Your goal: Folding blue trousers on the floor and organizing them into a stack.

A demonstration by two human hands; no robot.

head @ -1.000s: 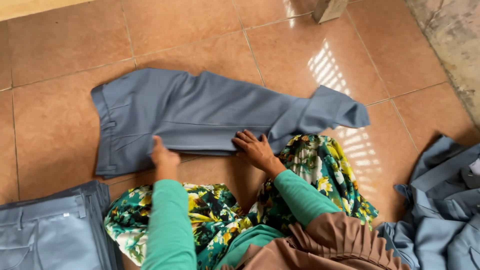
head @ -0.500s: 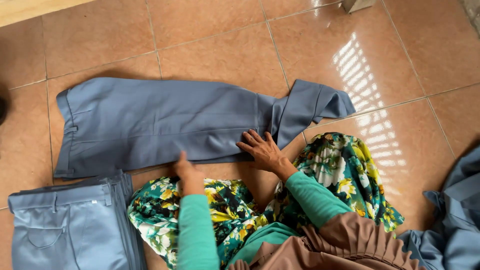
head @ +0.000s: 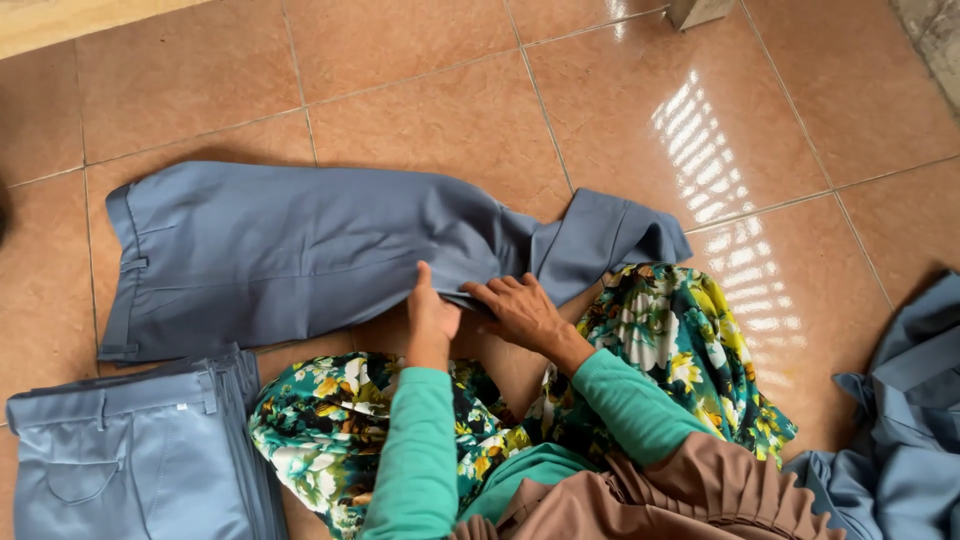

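Trousers point(head: 300, 255) are lying flat on the tiled floor point(head: 450, 110), long axis running left to right, waistband far to your left, leg end doubled over at right. Your left hand point(head: 432, 318) is pinching the near hem, fingers closed. Your right hand point(head: 522, 312) is resting spread and flat just beside it, nearer that fold. Folded stack point(head: 130, 450) is sitting near-left; loose pile point(head: 900, 420) right.
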